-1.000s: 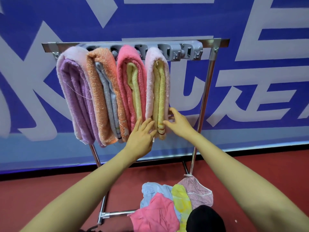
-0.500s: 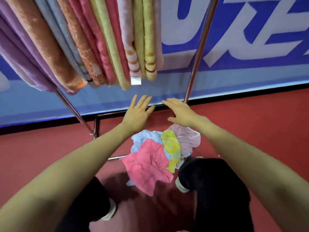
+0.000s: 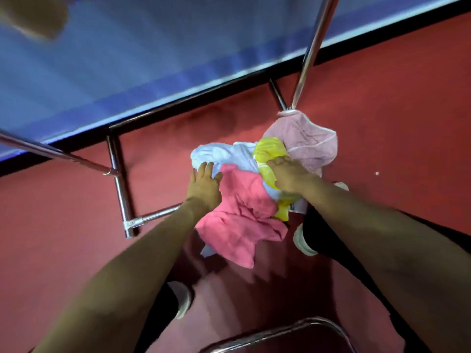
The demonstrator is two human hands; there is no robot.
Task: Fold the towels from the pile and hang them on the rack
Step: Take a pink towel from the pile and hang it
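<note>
Red floor (image 3: 63,225) carries the pile (image 3: 254,197) of loose towels, which lies between the person's feet and the chrome rack (image 3: 309,52). The heap's long axis runs on a slant, from the near left up to the far right. At its near end a pink towel (image 3: 237,225) spreads toward the person. Behind that sit a pale blue towel (image 3: 224,154) and a yellow towel (image 3: 270,151). At the far end a dusty-pink towel (image 3: 305,141) bunches against the foot of the rack's right upright, touching it.

The left hand (image 3: 204,186) rests on the left edge of the heap. Its fingers (image 3: 207,169) are straight and close together on the pale blue towel, the thumb lies on the pink one, and it grips nothing. The right hand (image 3: 288,177) lies on the yellow towel. Its fingers (image 3: 276,164) sink into the cloth, and I cannot tell whether they pinch it or only press.

A small white tag (image 3: 297,207) shows at the near edge of the yellow towel, its print too small to read. The blue banner (image 3: 153,59) behind the rack is blurred, so no lettering can be made out. White shoes (image 3: 303,239) and black trouser legs flank the heap.
</note>
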